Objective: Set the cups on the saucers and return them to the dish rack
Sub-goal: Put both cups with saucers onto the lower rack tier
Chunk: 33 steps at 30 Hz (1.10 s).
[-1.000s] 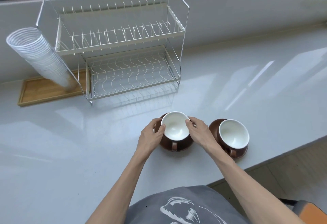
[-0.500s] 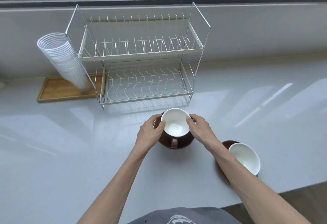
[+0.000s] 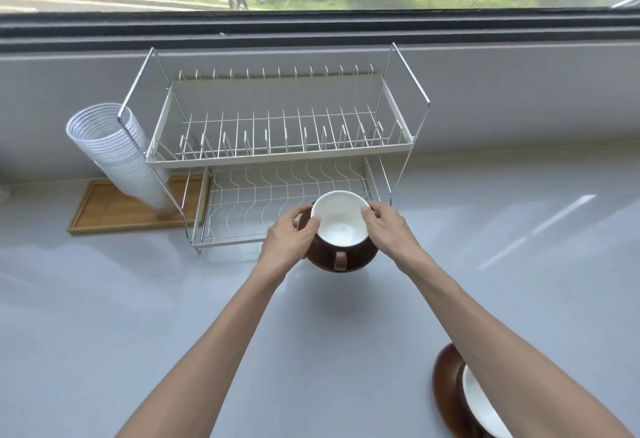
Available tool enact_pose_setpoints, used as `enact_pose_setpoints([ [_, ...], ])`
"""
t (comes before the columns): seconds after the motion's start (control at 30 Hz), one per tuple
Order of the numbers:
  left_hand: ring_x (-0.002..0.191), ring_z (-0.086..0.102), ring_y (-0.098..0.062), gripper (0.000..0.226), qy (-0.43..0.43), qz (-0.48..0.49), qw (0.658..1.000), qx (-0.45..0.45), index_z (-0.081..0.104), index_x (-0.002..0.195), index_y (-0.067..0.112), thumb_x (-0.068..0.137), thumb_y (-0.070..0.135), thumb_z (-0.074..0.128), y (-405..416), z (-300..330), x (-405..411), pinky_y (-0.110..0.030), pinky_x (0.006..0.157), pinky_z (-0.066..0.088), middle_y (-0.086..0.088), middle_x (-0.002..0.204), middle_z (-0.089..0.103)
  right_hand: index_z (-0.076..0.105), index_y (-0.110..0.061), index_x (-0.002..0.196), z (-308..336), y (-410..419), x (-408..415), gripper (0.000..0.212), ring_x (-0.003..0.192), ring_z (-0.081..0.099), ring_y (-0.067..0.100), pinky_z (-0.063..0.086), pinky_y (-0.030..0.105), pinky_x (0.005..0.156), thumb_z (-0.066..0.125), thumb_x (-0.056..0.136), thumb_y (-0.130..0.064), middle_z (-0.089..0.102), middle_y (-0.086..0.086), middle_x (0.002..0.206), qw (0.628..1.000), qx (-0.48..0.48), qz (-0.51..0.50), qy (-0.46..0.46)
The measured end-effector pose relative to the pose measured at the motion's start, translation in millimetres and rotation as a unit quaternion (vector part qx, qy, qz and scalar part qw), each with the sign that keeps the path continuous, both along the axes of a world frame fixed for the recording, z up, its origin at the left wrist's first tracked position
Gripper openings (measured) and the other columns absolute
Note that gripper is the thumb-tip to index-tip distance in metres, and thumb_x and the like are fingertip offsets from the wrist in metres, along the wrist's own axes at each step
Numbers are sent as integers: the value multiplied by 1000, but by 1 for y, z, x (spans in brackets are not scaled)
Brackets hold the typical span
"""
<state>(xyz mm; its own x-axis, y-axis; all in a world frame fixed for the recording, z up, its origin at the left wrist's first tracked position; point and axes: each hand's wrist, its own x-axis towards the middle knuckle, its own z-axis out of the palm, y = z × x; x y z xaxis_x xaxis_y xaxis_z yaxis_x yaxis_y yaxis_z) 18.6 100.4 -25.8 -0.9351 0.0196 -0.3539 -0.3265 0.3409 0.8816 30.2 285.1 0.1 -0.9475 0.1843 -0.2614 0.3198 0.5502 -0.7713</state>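
A brown cup with a white inside (image 3: 341, 223) sits on a brown saucer (image 3: 356, 263), its handle toward me. My left hand (image 3: 289, 238) grips the set on its left side and my right hand (image 3: 388, 230) on its right. The set is held just above the counter, at the front edge of the lower shelf of the white wire dish rack (image 3: 277, 157). Both rack shelves are bare. A second cup (image 3: 485, 406) on its saucer (image 3: 446, 389) stands at the near right, partly hidden by my right forearm.
A leaning stack of clear plastic cups (image 3: 114, 153) stands on a wooden tray (image 3: 110, 211) left of the rack. The grey counter (image 3: 138, 316) runs to a low wall under a window behind the rack.
Both hands have carried the cup and saucer away from me to the front of the rack's lower shelf. The second cup set stays behind at the near right.
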Motion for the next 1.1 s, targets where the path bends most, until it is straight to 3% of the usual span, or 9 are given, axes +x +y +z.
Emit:
enact_pose_setpoints([
  [0.13, 97, 72, -23, 25, -8, 16, 1000, 0, 61, 100, 56, 75, 54, 57, 3, 1, -29, -45, 82, 63, 0, 110, 71, 62, -14, 107, 0, -3, -35, 32, 92, 51, 22, 37, 33, 72, 32, 105, -27, 59, 1, 95, 1000, 13, 17, -3],
  [0.23, 99, 72, -24, 22, -15, 28, 999, 13, 62, 100, 54, 79, 50, 59, 4, -2, -48, -47, 81, 64, -2, 111, 72, 59, -13, 105, -6, -3, -61, 32, 97, 53, 25, 36, 32, 79, 31, 105, -27, 60, 4, 101, 999, 35, 35, 2],
  [0.4, 98, 72, -26, 17, -27, 46, 999, -1, 59, 83, 66, 67, 62, 56, 5, -19, -79, -51, 87, 60, 1, 104, 73, 61, -11, 109, -14, -4, -92, 33, 98, 49, 24, 33, 32, 80, 31, 106, -26, 57, 2, 101, 999, 36, 34, 11],
  [0.5, 100, 71, -26, 17, -39, 55, 998, 3, 59, 84, 66, 67, 62, 56, 8, -26, -93, -51, 87, 60, 0, 108, 72, 49, -11, 84, -22, -4, -108, 34, 88, 47, 26, 32, 34, 71, 30, 107, -27, 54, 4, 87, 998, 50, 29, 1],
  [0.57, 105, 70, -27, 25, -37, 57, 998, 5, 61, 98, 57, 73, 58, 57, 12, -23, -98, -50, 88, 60, -3, 115, 71, 44, -10, 75, -26, -3, -118, 37, 80, 45, 27, 31, 35, 59, 30, 106, -25, 50, 5, 75, 998, 55, 16, -13],
  [0.67, 105, 69, -28, 43, -46, 70, 996, 4, 60, 125, 32, 86, 47, 58, 19, -22, -105, -49, 88, 61, -4, 118, 68, 59, 6, 95, -29, -3, -130, 36, 85, 46, 30, 33, 34, 66, 29, 103, -15, 61, 18, 90, 998, 49, 12, -46],
  [0.77, 100, 70, -27, 40, -60, 82, 995, 6, 60, 119, 23, 85, 46, 59, 21, -23, -111, -49, 87, 61, -4, 113, 70, 59, 4, 124, -35, -2, -139, 38, 105, 55, 38, 39, 37, 86, 32, 99, -5, 64, 25, 122, 997, 45, 12, -53],
  [0.93, 76, 69, -25, 66, -74, 76, 994, -1, 67, 101, 2, 67, 57, 56, 20, -28, -120, -54, 85, 61, -4, 80, 67, 57, -5, 125, -46, 1, -147, 37, 122, 52, 38, 41, 41, 96, 31, 104, -18, 59, 17, 133, 998, 40, 26, -28],
  [1.1, 75, 67, -23, 61, -82, 76, 994, -5, 72, 104, 5, 68, 52, 58, 21, -25, -125, -51, 87, 61, -4, 82, 70, 52, -2, 132, -45, 2, -149, 41, 127, 50, 37, 38, 36, 91, 30, 108, -27, 54, 20, 139, 999, 34, 14, -28],
])
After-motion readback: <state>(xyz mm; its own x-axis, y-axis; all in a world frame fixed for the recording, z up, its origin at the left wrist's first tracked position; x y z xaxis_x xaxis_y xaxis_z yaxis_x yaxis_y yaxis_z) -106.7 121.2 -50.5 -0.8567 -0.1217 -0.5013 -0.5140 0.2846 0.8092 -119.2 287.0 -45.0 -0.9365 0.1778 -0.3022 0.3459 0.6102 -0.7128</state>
